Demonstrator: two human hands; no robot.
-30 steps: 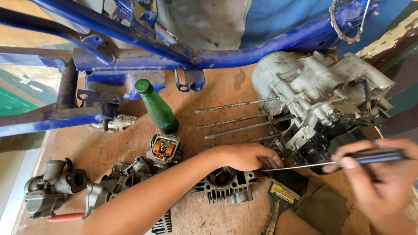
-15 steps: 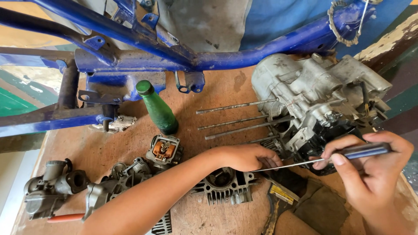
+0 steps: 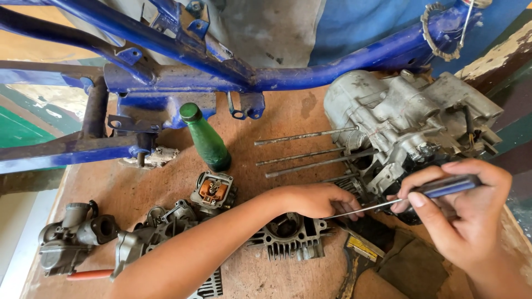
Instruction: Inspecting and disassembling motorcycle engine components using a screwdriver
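My right hand (image 3: 463, 213) grips a screwdriver (image 3: 443, 187) by its dark blue handle, the thin shaft pointing left. My left hand (image 3: 318, 199) reaches across the board and pinches something small at the shaft's tip, just below the grey engine crankcase (image 3: 404, 119). What the fingers pinch is hidden. Three long studs (image 3: 305, 135) stick out leftward from the crankcase. A finned cylinder part (image 3: 291, 238) lies under my left forearm.
A green bottle (image 3: 205, 138) stands mid-board. A blue motorcycle frame (image 3: 183, 66) spans the back. Carburetor parts (image 3: 213, 191) and a grey carburetor (image 3: 72, 235) lie at the left, with an orange-handled tool (image 3: 88, 274). A yellow-marked tool (image 3: 357, 254) and dark rag (image 3: 413, 266) lie at the front right.
My right hand has moved left and up with the screwdriver, closer to the crankcase. My left hand stays at the shaft's tip.
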